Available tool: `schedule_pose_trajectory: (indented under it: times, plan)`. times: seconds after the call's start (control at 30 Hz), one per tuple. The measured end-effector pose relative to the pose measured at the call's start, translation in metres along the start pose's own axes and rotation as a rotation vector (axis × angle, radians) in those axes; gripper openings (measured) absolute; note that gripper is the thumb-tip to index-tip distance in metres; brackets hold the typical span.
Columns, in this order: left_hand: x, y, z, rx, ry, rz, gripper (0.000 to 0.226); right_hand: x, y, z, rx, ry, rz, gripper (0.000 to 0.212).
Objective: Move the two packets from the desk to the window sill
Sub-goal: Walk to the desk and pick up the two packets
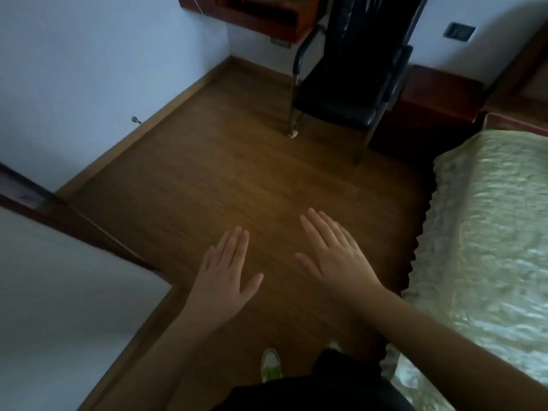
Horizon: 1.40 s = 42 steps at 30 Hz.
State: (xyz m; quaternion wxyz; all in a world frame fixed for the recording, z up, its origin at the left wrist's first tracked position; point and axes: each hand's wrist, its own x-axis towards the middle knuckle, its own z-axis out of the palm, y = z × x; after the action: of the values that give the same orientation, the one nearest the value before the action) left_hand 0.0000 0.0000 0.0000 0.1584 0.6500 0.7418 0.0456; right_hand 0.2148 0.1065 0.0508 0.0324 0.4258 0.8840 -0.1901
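Note:
My left hand (226, 272) and my right hand (333, 252) are held out flat, palms down, over the wooden floor (225, 173). Both hold nothing and their fingers are extended. A reddish wooden desk (267, 16) is fixed to the wall at the top of the view, far ahead of both hands. Something pale lies on its top at the frame edge, too cut off to identify. No packet and no window sill can be made out.
A black chair (350, 84) with metal legs stands in front of the desk. A bed with a pale green cover (489, 218) fills the right side. A dark bedside cabinet (436, 96) sits beyond it. A wall corner and dark door frame (59, 212) are at left.

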Motion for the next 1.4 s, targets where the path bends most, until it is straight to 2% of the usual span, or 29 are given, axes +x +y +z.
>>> schedule_pose_trajectory:
  times: [0.2,0.53,0.77,1.0,1.4]
  plan:
    - [0.055,0.005,-0.005,0.04,0.05,0.027,0.085,0.036,0.028,-0.008,-0.034,0.029,-0.009,0.074]
    - [0.175,0.048,-0.022,0.006,0.057,-0.078,0.081,0.122,0.121,-0.037,0.072,-0.026,-0.022,0.073]
    - [0.248,0.053,-0.039,0.02,0.066,-0.116,0.081,0.191,0.15,-0.059,0.051,-0.049,-0.083,0.072]
    - [0.319,0.008,-0.06,0.014,0.118,-0.092,0.08,0.288,0.146,-0.077,0.054,0.0,-0.06,0.072]
    - [0.437,-0.115,-0.118,0.015,0.065,-0.03,0.079,0.452,0.087,-0.105,0.045,0.05,-0.009,0.071]
